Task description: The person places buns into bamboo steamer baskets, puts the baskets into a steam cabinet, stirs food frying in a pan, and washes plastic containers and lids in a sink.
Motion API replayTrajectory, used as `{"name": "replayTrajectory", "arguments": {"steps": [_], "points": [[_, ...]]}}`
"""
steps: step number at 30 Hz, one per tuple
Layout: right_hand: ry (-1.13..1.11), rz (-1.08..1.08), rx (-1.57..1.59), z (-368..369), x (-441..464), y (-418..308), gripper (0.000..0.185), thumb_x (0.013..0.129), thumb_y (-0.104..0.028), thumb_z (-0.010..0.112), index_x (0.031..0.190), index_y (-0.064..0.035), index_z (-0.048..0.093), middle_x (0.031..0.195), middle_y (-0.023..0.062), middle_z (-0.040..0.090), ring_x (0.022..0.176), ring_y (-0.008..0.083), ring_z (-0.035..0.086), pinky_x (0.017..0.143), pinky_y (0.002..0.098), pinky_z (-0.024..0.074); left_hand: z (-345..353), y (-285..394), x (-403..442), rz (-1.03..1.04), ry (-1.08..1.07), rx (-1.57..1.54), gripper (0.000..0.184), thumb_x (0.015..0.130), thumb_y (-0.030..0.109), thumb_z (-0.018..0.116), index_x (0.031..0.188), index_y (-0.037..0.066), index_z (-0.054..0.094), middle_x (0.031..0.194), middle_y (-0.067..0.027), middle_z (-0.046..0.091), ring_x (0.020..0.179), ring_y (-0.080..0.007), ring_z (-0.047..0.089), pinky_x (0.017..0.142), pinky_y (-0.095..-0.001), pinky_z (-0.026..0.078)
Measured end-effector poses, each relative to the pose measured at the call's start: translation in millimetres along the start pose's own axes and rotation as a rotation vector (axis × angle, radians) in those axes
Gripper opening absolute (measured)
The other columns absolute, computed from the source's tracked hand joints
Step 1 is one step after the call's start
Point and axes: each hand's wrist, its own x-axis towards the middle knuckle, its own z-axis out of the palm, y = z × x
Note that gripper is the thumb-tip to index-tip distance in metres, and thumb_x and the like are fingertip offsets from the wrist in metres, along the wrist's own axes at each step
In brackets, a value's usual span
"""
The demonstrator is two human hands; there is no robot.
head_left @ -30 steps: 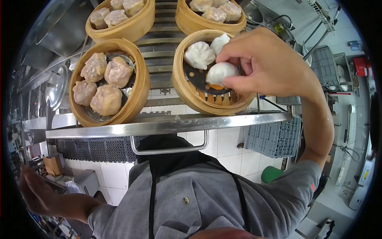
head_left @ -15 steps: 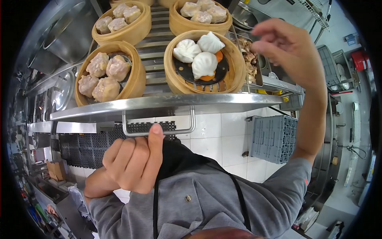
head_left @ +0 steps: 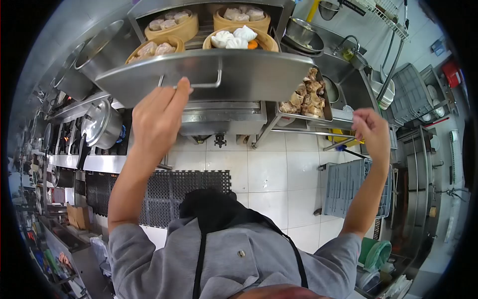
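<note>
My left hand (head_left: 160, 112) is closed around the metal bar handle (head_left: 211, 85) on the steamer drawer's steel front (head_left: 264, 74). Behind that front, pleated dumplings (head_left: 164, 49) fill the near-left bamboo basket (head_left: 178, 44). White buns (head_left: 236, 43) with orange slices under them sit in the near-right bamboo basket (head_left: 271, 44). Two more bamboo baskets of dumplings stand farther back, partly inside the steel cabinet. Holding nothing, my right hand (head_left: 371, 130) hangs in the air at the right with loosely bent fingers, near a tray of meat bones (head_left: 311, 97).
A lidded pot (head_left: 102, 124) stands on the stove at the left. On the right are a sink (head_left: 343, 65) and a grey crate (head_left: 343, 187) on the floor. A black mat (head_left: 164, 199) lies on the white tiles.
The drawer has moved away from me toward the cabinet, with my left hand on its handle and that arm stretching forward. My right hand has dropped from beside the baskets, its fingers more bent.
</note>
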Motion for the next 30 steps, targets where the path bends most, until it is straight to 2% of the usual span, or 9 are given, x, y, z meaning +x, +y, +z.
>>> {"name": "replayTrajectory", "arguments": {"steps": [9,13,15,19,21,25,27,29,30], "points": [[0.117,0.329,0.077,7,-90,105,0.016,0.091,-0.014,0.062,0.094,0.0008,0.064,0.066,0.0025,0.06,0.049,0.0055,0.05,0.044,0.0208,0.0396,78,-69,46,0.069,0.043,0.323,0.01,0.08,0.014,0.066,0.09,0.012,0.066,0.068,-0.0006,0.055,0.063,-0.0183,0.056,0.056,-0.0325,0.047],[0.118,0.475,0.2,32,-144,141,0.015,0.09,-0.014,0.061,0.091,0.0014,0.064,0.065,0.0041,0.06,0.047,0.0067,0.049,0.042,0.0214,0.0389,112,-99,64,0.077,0.029,0.341,0.006,0.083,0.017,0.064,0.087,0.013,0.065,0.07,-0.0001,0.058,0.066,-0.0189,0.059,0.059,-0.0337,0.049],[0.147,0.549,0.226,51,-177,155,0.016,0.091,-0.014,0.061,0.09,0.0013,0.063,0.063,0.0048,0.059,0.046,0.0075,0.049,0.041,0.0226,0.0391,124,-107,72,0.046,0.02,0.368,0.005,0.075,0.011,0.062,0.081,0.012,0.062,0.073,-0.0002,0.061,0.072,-0.0198,0.062,0.062,-0.0335,0.052],[0.163,0.784,0.325,95,-241,192,0.016,0.092,-0.015,0.06,0.092,0.0015,0.063,0.065,0.0087,0.062,0.046,0.0099,0.05,0.04,0.0248,0.0407,147,-129,82,0.021,0.037,0.341,0.005,0.076,0.012,0.061,0.081,0.012,0.061,0.074,-0.0004,0.06,0.072,-0.0211,0.062,0.062,-0.0352,0.052],[0.167,0.868,0.379,122,-275,219,0.018,0.09,-0.019,0.063,0.093,-0.0015,0.063,0.065,0.0089,0.063,0.046,0.0107,0.052,0.04,0.0247,0.0411,160,-137,77,0.009,0.025,0.325,0.011,0.087,0.019,0.061,0.095,0.015,0.066,0.08,-0.0031,0.065,0.074,-0.0236,0.064,0.059,-0.0382,0.051],[-0.018,0.958,0.344,182,-304,235,0.019,0.089,-0.019,0.064,0.096,-0.0008,0.064,0.065,0.0096,0.063,0.045,0.012,0.051,0.04,0.0254,0.0409,145,-114,67,-0.165,-0.085,0.396,0.019,0.088,0.023,0.063,0.105,0.016,0.067,0.083,-0.0048,0.066,0.073,-0.0279,0.064,0.06,-0.0396,0.051],[-0.196,0.985,0.071,218,-300,235,0.024,0.087,-0.021,0.065,0.076,0.0005,0.064,0.059,0.0082,0.062,0.044,0.0121,0.054,0.039,0.0269,0.0426,123,-93,45,-0.247,0.135,-0.015,0.033,0.091,0.021,0.058,0.121,0.005,0.06,0.11,-0.0185,0.065,0.099,-0.0373,0.062,0.081,-0.0441,0.051],[-0.271,0.877,0.002,256,-290,228,0.029,0.085,-0.019,0.068,0.063,-0.0022,0.059,0.054,0.0064,0.059,0.043,0.0116,0.053,0.039,0.0283,0.0433,139,-95,-28,-0.29,0.143,-0.066,0.03,0.089,0.026,0.063,0.116,0.015,0.065,0.088,-0.0079,0.068,0.075,-0.0302,0.065,0.063,-0.0386,0.053],[-0.295,0.886,0.119,278,-285,235,0.016,0.083,-0.016,0.068,0.079,-0.0011,0.065,0.061,0.0071,0.062,0.047,0.0124,0.056,0.039,0.0276,0.0438,141,-88,-78,-0.355,0.035,-0.155,0.033,0.088,0.027,0.063,0.119,0.014,0.063,0.093,-0.0091,0.068,0.078,-0.0304,0.066,0.066,-0.0384,0.053]]}}
